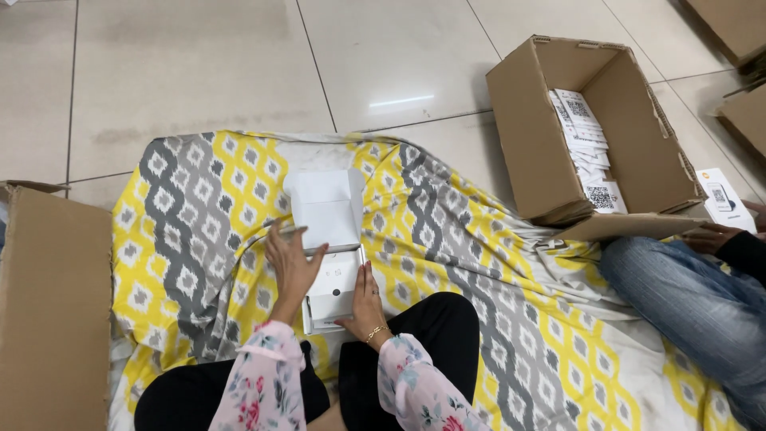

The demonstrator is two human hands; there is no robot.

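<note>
On patterned cloth [191, 231], left hand [289, 267] and right hand [367, 299] flank white box [331, 263].

Both hands, left hand [290, 267] and right hand [366, 303], hold a white box [329, 247] (lid up) on patterned cloth [495, 263].

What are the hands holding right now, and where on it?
Both hands steady a small white box with its lid open. The left hand grips its left edge, a thin silvery strip under the thumb; the right hand presses flat against its right side.
</note>
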